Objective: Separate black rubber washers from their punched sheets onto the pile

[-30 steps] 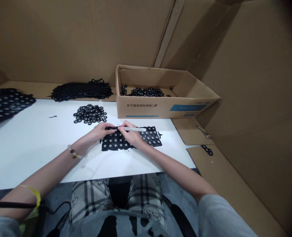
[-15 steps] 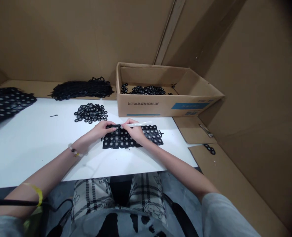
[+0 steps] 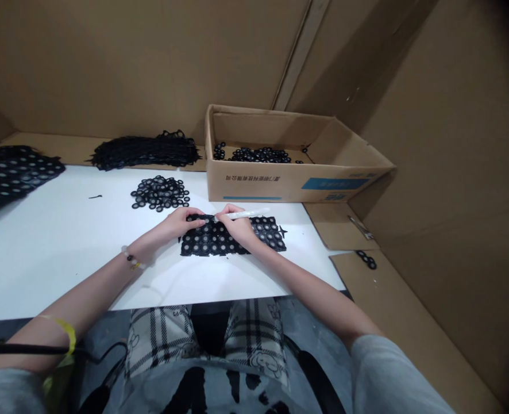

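Observation:
A black perforated sheet (image 3: 232, 237) lies flat on the white table (image 3: 65, 247), with grey-centred rings set in rows. My left hand (image 3: 188, 222) grips its upper edge between the fingertips. Close beside it, my right hand (image 3: 237, 225) holds a white marker-like stick (image 3: 250, 214) that points up and to the right, its tip at the sheet's upper edge. A heap of loose black rings (image 3: 159, 192) lies just beyond my left hand.
A cardboard box (image 3: 254, 184) holding black rings stands at the table's far edge. Behind the table lies a black stack of punched-out sheet scrap (image 3: 145, 151). Stacked sheets (image 3: 8, 178) lie far left. Cardboard panels surround the area, with a metal tool (image 3: 360, 227) and a few rings (image 3: 366, 260) at right.
The white stick has tilted from nearly level to angled up at its far end. My right hand has shifted slightly right along the sheet's upper edge.

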The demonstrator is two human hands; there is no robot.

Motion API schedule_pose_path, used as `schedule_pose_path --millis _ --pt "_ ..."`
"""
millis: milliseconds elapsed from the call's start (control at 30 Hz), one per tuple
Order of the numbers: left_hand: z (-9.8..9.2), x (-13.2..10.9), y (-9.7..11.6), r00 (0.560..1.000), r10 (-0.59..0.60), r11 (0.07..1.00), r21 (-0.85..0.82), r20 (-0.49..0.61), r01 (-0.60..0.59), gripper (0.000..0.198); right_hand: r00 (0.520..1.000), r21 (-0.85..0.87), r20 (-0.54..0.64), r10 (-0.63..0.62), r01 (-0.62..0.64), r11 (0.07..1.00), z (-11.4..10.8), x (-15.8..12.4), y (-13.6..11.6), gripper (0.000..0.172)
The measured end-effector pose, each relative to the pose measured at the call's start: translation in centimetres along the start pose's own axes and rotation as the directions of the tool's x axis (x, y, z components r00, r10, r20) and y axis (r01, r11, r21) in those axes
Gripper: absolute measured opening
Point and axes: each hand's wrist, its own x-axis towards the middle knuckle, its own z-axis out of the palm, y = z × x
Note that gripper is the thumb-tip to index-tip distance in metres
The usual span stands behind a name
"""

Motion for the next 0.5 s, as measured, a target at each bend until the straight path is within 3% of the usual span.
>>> schedule_pose_path --millis 500 --pt "-0.18 -0.11 -0.04 0.999 -0.015 1.0 0.006 0.028 0.015 0.034 0.996 -0.068 -0.002 -0.084 0.083 0.994 0.09 -0.49 -0.07 0.023"
